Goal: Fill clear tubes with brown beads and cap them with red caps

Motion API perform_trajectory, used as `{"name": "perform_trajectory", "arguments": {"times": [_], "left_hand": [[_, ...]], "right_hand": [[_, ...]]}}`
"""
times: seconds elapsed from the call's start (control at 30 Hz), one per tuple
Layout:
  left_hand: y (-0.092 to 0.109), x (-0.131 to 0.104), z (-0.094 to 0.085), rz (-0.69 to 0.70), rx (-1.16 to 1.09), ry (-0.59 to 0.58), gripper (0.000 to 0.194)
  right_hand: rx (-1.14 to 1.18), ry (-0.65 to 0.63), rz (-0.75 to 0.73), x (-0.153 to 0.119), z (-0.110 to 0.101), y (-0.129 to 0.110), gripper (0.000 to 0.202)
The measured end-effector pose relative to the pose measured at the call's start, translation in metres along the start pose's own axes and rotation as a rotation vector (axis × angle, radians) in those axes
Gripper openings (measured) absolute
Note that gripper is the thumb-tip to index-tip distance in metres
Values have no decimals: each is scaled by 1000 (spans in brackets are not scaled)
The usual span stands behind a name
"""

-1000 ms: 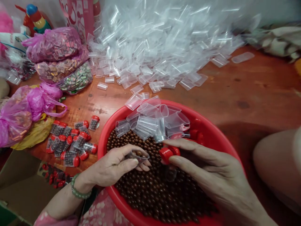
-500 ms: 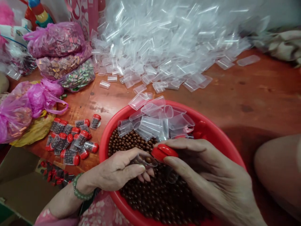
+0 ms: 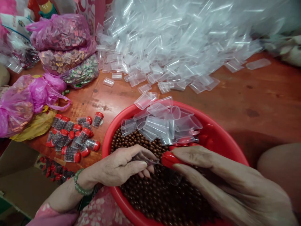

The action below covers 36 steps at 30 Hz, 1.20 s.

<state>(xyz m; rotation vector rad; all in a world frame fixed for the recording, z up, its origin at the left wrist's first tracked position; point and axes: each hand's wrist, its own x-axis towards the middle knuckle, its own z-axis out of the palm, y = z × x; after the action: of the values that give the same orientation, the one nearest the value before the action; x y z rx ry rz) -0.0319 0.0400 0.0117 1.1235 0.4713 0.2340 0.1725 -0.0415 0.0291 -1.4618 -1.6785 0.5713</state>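
Note:
My left hand (image 3: 122, 166), a green bead bracelet (image 3: 81, 183) at its wrist, grips a clear plastic tube (image 3: 148, 157) whose open end faces right. Between the thumb and fingers of my right hand (image 3: 211, 169) is a red cap (image 3: 169, 159), a short gap to the right of the tube. Both hands are over a red basin (image 3: 107, 138) of small brown balls (image 3: 150, 201). Clear empty tubes (image 3: 155, 125) lie heaped at the basin's far side, over the balls and the rim.
A large heap of clear tubes (image 3: 169, 53) covers the table's back. Filled, red-capped tubes (image 3: 75, 138) lie left of the basin. Pink bags (image 3: 63, 34) stand at the back left. A cardboard box (image 3: 18, 175) holds more capped tubes. A knee (image 3: 279, 169) shows at the right.
My right hand has moved right with the red cap, widening the gap to the tube. My left hand keeps hold of the tube. The view has shifted slightly.

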Motion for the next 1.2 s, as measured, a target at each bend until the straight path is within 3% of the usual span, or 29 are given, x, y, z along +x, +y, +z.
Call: {"name": "perform_trajectory", "arguments": {"times": [0.1, 0.27, 0.57, 0.7, 0.83, 0.9, 0.97, 1.2], "left_hand": [[1, 0, 1, -23, -11, 15, 27], [0, 0, 3, -40, 1, 49, 25], [-4, 0, 4, 35, 16, 36, 17], [-4, 1, 6, 39, -10, 51, 16], [-5, 1, 5, 10, -96, 72, 16], [-6, 1, 5, -17, -153, 70, 18], [-8, 1, 5, -54, -226, 77, 22], [-12, 4, 7, -80, -382, 100, 24]], "right_hand": [[10, 46, 72, 1, 0, -7, 11], [160, 182, 218, 7, 21, -23, 16], [188, 222, 76, 4, 46, -15, 23], [97, 254, -39, -2, 50, -9, 40], [-73, 96, -218, 1, 48, -1, 48], [-206, 16, -265, 5, 47, 2, 62], [-352, 9, -307, 8, 47, 2, 68], [-646, -68, -401, 19, 50, -6, 54]]}}
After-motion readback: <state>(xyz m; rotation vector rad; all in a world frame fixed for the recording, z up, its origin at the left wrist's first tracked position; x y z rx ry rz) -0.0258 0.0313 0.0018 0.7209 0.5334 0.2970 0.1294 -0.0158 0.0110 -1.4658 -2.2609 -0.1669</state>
